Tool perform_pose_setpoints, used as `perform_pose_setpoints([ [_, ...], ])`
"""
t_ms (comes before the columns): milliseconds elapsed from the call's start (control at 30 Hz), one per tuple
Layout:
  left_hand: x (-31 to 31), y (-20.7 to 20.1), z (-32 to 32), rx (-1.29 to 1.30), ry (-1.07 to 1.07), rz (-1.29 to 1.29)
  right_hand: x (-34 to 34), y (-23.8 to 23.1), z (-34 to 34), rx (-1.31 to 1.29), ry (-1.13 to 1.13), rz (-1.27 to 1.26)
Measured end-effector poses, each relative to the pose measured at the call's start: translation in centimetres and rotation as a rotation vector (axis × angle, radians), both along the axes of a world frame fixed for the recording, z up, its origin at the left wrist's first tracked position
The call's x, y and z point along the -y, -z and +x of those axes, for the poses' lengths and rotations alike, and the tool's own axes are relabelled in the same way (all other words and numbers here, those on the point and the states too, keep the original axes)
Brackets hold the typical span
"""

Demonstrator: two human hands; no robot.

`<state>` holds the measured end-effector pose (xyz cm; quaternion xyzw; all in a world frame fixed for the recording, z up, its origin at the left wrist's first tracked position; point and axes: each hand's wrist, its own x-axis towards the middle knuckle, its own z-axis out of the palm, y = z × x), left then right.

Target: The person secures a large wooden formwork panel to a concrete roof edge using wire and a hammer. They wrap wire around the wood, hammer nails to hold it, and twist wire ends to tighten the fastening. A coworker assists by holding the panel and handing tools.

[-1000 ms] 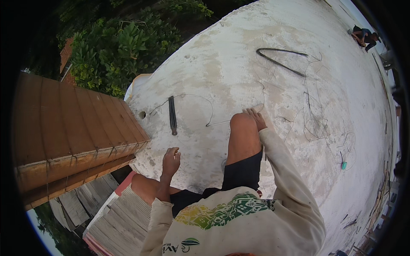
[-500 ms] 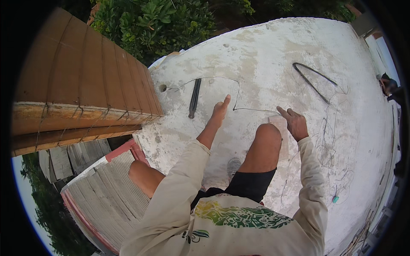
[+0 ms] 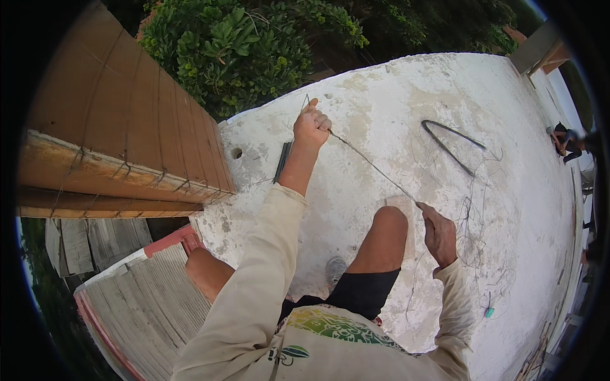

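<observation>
A thin dark wire [image 3: 372, 166] runs taut and slanting between my hands above the pale concrete surface. My left hand [image 3: 311, 127] is closed in a fist round its upper part, and a bent end sticks up past the thumb. My right hand [image 3: 438, 235], beside my raised knee, pinches the lower end between thumb and fingers. Partly hidden behind my left forearm lies a dark long-handled tool [image 3: 281, 164]. A flat, pale reddish block [image 3: 400, 203] lies beneath the wire, near my right hand.
A bent black bundle of wire [image 3: 450, 147] and loose strands [image 3: 470, 232] lie to the right, near a small teal object [image 3: 489, 312]. Brown panels [image 3: 127, 108] rise at left, above a corrugated roof [image 3: 152, 286]. A hole [image 3: 237, 153] pierces the concrete. Another person [image 3: 562, 143] sits far right.
My left hand has moved up and away and closed round the wire, which is now pulled straight. My right hand has come slightly nearer. The view has shifted a little.
</observation>
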<state>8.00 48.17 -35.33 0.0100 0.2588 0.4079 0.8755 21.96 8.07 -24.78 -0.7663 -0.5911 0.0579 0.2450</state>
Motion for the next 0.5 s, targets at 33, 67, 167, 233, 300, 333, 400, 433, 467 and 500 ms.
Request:
perform_pose_setpoints([
  [33, -0.3, -0.8, 0.1, 0.048, 0.003, 0.022, -0.3, 0.7, -0.6, -0.083, 0.033, 0.024],
  [67, -0.4, -1.4, 0.0, 0.071, -0.026, 0.044, -0.3, 1.2, -1.1, -0.16, 0.042, 0.057],
  [167, -2.1, -2.0, -2.2, 0.083, -0.11, 0.054, 0.8, 1.3, -1.1, -0.471, 0.144, -0.046],
  [233, -4.3, -1.7, -5.1, 0.107, -0.11, 0.118, 2.5, 0.4, -0.3, -0.514, 0.185, -0.088],
  [300, -6.3, -1.1, -7.8, 0.16, -0.066, 0.161, 4.4, -0.2, 0.4, -0.566, 0.157, -0.14],
  [333, -7.1, -0.9, -9.0, 0.149, -0.052, 0.141, 5.3, -0.2, 0.7, -0.518, 0.078, -0.128],
  [400, -8.9, -0.7, -10.9, 0.134, -0.077, 0.223, 6.8, 0.2, 1.2, -0.478, 0.069, -0.154],
  [433, -9.7, -0.8, -11.7, 0.108, -0.111, 0.219, 7.5, 0.5, 1.5, -0.428, 0.102, -0.132],
  [467, -10.2, -0.9, -12.4, 0.074, -0.136, 0.192, 8.2, 0.8, 1.7, -0.381, 0.141, -0.124],
  [500, -10.8, -1.0, -13.1, -0.011, -0.225, 0.226, 9.0, 1.1, 2.0, -0.334, 0.184, -0.116],
])
